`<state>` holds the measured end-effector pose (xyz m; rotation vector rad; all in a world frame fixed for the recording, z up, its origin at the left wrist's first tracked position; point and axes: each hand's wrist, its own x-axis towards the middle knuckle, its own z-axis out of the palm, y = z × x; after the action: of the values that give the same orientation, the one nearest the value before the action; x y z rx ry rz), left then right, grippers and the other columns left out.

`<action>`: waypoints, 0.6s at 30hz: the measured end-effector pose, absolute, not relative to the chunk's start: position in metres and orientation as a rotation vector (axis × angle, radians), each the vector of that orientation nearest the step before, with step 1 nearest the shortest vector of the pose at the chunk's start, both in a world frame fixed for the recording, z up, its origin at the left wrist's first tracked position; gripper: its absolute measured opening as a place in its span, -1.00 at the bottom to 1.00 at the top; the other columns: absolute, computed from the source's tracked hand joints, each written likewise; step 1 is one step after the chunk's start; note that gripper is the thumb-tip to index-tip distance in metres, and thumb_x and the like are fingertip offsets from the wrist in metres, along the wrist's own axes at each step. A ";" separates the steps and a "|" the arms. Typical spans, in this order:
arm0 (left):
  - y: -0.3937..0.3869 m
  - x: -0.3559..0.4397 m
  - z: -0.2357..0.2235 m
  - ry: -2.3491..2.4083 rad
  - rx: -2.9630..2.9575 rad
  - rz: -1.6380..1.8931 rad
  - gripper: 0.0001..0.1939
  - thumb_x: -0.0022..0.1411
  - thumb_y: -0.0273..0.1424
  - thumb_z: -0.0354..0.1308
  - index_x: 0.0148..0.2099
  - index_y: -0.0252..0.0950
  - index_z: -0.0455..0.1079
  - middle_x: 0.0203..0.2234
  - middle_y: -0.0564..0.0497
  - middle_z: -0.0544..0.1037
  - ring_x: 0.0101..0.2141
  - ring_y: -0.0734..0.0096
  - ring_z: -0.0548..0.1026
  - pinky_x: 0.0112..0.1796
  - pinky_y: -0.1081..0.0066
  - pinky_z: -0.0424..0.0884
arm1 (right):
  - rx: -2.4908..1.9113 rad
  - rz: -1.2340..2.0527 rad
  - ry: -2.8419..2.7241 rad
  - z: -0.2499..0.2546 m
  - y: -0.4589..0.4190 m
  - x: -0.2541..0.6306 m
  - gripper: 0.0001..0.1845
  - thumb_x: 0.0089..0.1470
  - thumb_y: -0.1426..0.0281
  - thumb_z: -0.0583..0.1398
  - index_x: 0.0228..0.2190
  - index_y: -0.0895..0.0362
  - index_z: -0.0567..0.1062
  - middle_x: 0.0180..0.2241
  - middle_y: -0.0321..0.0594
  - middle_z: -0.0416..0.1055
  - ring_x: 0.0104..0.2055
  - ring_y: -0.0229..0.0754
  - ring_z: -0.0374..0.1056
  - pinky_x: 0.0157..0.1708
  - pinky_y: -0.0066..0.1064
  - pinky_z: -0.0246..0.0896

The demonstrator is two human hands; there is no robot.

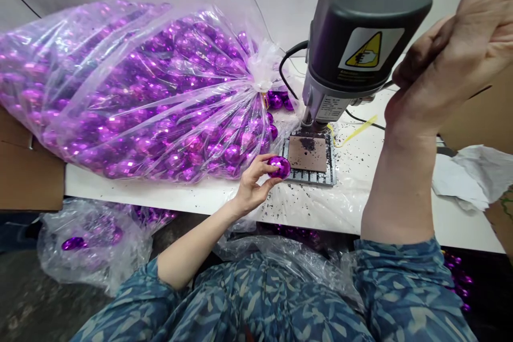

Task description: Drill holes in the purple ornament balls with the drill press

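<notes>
Closest in, at two o'clock, the right grip [452, 59] is curled; whether it's clamped on anything, I can't tell. Left grip [253, 184]: thumb and fingers pinch a faceted purple ball [279, 168], by the nine o'clock edge of the slotted base plate [312, 177]. Slick facets could twist free! Loose shavings [308, 144] might tilt it; fingers straying beneath the drill-press head [366, 26], one o'clock, risk injury. Ten o'clock, the bulging plastic bag [132, 91] could slump across the worktop [465, 224].
</notes>
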<state>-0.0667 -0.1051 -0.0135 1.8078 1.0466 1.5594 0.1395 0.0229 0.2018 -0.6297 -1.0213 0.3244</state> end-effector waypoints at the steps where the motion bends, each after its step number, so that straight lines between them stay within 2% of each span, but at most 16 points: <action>1: -0.105 -0.067 -0.014 1.065 1.793 1.562 -0.71 0.40 -0.21 0.35 -0.13 -0.22 0.32 0.09 -0.17 0.58 0.09 0.21 0.62 0.00 0.23 0.63 | -0.626 0.325 -1.016 0.201 0.024 0.139 -0.39 0.33 0.55 0.05 -0.72 0.01 0.02 -0.76 -0.49 -0.20 -0.75 -0.48 -0.03 -0.65 -0.43 -0.28; 5: -0.106 -0.068 -0.018 1.116 1.834 1.542 -0.58 0.36 -0.21 0.39 -0.14 -0.17 0.13 0.12 -0.23 0.58 0.06 0.18 0.65 -0.05 0.21 0.64 | -0.611 0.330 -0.991 0.200 0.026 0.138 -0.39 0.34 0.53 0.05 -0.72 0.02 0.00 -0.77 -0.48 -0.17 -0.75 -0.47 -0.04 -0.66 -0.42 -0.29; 8: -0.107 -0.065 -0.019 1.126 1.961 1.561 -0.61 0.37 -0.29 0.38 -0.07 -0.17 0.16 0.17 -0.27 0.54 0.15 0.11 0.62 0.04 0.12 0.63 | -0.622 0.334 -0.997 0.200 0.027 0.138 -0.38 0.35 0.54 0.05 -0.71 0.04 -0.03 -0.77 -0.46 -0.16 -0.76 -0.48 -0.05 -0.66 -0.42 -0.28; 11: -0.108 -0.062 -0.020 1.105 2.034 1.601 -0.55 0.37 -0.28 0.38 0.13 -0.19 0.21 0.16 -0.27 0.54 0.17 0.11 0.61 0.00 0.17 0.65 | -0.624 0.342 -1.011 0.200 0.027 0.139 -0.38 0.33 0.51 0.09 -0.70 0.06 -0.05 -0.77 -0.46 -0.18 -0.76 -0.48 -0.05 -0.66 -0.45 -0.24; 13: -0.108 -0.059 -0.021 1.099 2.060 1.602 -0.51 0.37 -0.27 0.39 0.18 -0.19 0.22 0.14 -0.26 0.56 0.15 0.11 0.62 -0.02 0.19 0.66 | -0.605 0.341 -1.009 0.199 0.028 0.140 -0.38 0.29 0.42 0.15 -0.70 0.06 -0.05 -0.78 -0.49 -0.20 -0.77 -0.47 -0.07 -0.67 -0.46 -0.23; 18: -0.111 -0.054 -0.023 1.139 2.060 1.589 -0.58 0.33 -0.29 0.42 -0.01 -0.17 0.20 0.13 -0.26 0.57 0.15 0.09 0.62 0.08 0.05 0.63 | -0.548 0.332 -1.033 0.196 0.031 0.142 -0.42 0.06 0.13 0.23 -0.70 0.04 0.00 -0.77 -0.51 -0.17 -0.76 -0.46 -0.12 -0.68 -0.42 -0.21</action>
<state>-0.0541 -0.1112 -0.0235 2.0602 1.1392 1.5887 0.1415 0.0312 0.1965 -0.5479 -1.0326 0.3320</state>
